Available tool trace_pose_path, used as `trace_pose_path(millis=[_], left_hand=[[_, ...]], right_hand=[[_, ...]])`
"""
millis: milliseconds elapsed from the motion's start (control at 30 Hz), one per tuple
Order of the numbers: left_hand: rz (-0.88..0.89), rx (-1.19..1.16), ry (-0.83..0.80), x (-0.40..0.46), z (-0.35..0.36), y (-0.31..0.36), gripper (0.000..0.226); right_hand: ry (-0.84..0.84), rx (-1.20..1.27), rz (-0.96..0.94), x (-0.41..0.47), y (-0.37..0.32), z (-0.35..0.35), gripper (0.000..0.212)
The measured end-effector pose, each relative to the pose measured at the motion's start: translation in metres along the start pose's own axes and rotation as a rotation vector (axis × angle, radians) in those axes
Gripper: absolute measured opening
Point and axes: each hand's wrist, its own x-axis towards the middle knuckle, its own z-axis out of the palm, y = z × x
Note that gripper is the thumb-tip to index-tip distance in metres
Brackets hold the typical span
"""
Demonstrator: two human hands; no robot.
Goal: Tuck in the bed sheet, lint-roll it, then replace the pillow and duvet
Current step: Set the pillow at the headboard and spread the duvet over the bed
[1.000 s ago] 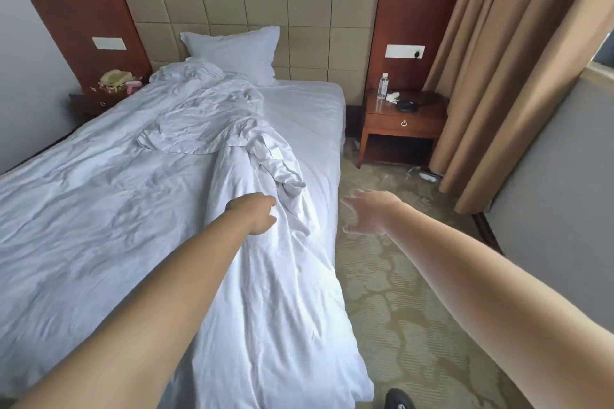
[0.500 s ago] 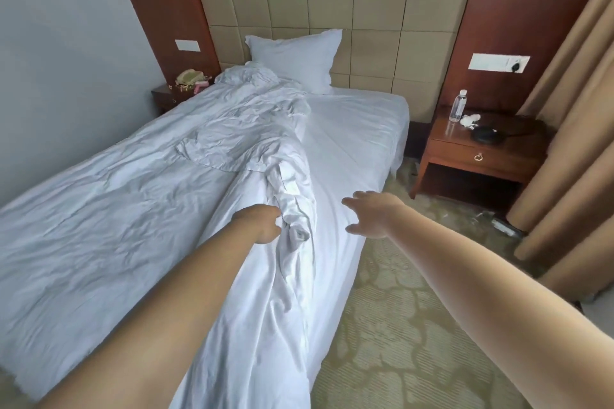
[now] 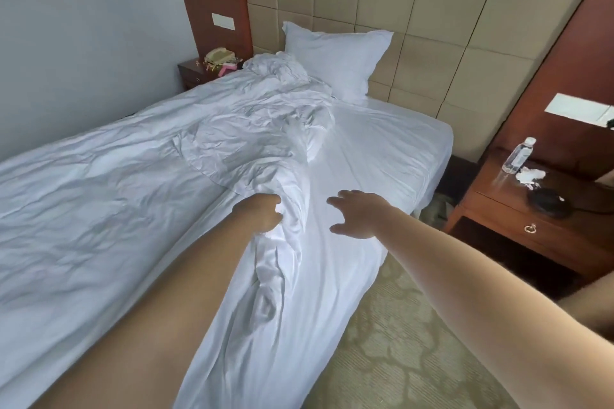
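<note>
Room: hotel bedroom with a grey wall at left, red-brown wood panels, a padded beige headboard [image 3: 432, 26] and patterned carpet [image 3: 398, 342] at lower right.
Left table: small wooden bedside table [image 3: 191, 71] in the far left corner, carrying a beige telephone [image 3: 217, 55] and a pink item just beside it.
Wall plate: white switch plate [image 3: 223, 20] on the wood panel above the telephone.
Duvet: white duvet [image 3: 99, 192], crumpled, covering the left part of the bed; its right edge is bunched into a ridge running down the middle of the bed.
Left hand: left hand [image 3: 260, 216] grips that bunched edge of the duvet, fingers curled into the fabric.
Pillow: white pillow [image 3: 335, 60] propped against the headboard at the head of the bed, touching the top of the duvet.
Bed sheet: white bed sheet [image 3: 375, 143] exposed on the right part of the bed, fairly smooth, hanging over the right side.
Right hand: right hand [image 3: 360, 217] with its grip spread, fingers apart and holding nothing, over the bed sheet just beside the duvet ridge.
Right table: wooden bedside table [image 3: 518, 219] with a drawer and ring pull, carrying a clear water bottle [image 3: 519, 155], crumpled white tissue [image 3: 531, 175] and a dark round object [image 3: 548, 203].
</note>
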Motion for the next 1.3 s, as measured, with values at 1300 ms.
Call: trace_pose_path(millis=[1300], left_hand=[[-1.094, -0.995, 0.132, 0.398, 0.043, -0.047, 0.046]], right_hand=[[-0.3, -0.172, -0.64, 0.503, 0.166, 0.006, 0.062]])
